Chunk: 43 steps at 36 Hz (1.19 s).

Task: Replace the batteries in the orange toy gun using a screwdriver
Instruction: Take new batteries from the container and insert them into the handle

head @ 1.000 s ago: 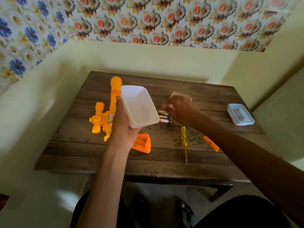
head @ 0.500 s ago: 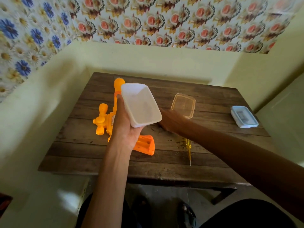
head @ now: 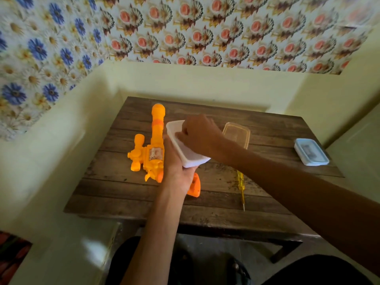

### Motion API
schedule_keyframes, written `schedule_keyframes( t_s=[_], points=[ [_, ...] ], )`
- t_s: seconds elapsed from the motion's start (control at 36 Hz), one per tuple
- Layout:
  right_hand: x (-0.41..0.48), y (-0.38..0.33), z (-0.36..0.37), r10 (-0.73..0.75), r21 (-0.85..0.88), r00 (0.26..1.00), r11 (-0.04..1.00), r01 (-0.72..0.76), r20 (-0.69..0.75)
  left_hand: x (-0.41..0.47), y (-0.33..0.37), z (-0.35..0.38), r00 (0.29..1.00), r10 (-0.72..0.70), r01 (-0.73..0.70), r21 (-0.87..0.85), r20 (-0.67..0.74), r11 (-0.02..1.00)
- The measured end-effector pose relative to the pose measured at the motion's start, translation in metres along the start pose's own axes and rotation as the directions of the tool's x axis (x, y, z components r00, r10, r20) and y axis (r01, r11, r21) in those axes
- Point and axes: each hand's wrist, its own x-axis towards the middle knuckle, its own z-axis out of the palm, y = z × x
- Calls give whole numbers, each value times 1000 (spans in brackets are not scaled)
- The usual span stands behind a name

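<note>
You have one orange toy gun (head: pixel 153 155) lying on the left half of the surface (head: pixel 123 182), with its barrel toward the far edge and its grip toward the near edge. There are three containers. Your left hand (head: pixel 176 169) grips one white container (head: pixel 192 159) from below and tilts it above the gun's grip. One clear container (head: pixel 236 132) sits open near the middle of the far edge, and one lidded container (head: pixel 311 152) sits at the right edge. One yellow screwdriver (head: pixel 241 182) lies toward the near edge, tip forward, with its handle partly under your right forearm.

Your right hand (head: pixel 200 134) is in the mouth of the white container with its fingers curled. You cannot tell what they hold, if anything.

Half a second ago that hand lay low on the surface in front of the clear container. A second ago three batteries lay there, and none show now.
</note>
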Motion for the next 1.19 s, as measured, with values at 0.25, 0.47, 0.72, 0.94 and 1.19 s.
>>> schedule_keyframes(
  t_s=[0.25,0.47,0.72,0.94,1.19],
  points=[
    [-3,14,-44,275,492,959,827,-272,68,4,5,-4,993,-12,23,-90,119,996],
    [-4,102,8,738,168,665,646,-745,113,10,-1,-11,992,30,-22,-62,123,998],
    [6,119,36,845,329,483,399,-856,230,17,-4,-15,986,22,-18,-26,168,1000],
    [-13,81,20,544,518,837,735,-438,-63,16,-6,-13,996,-5,9,-41,93,999],
    [-67,25,-5,4,84,979,996,14,-204,17,-4,-11,993,-52,71,-194,104,978]
  ],
)
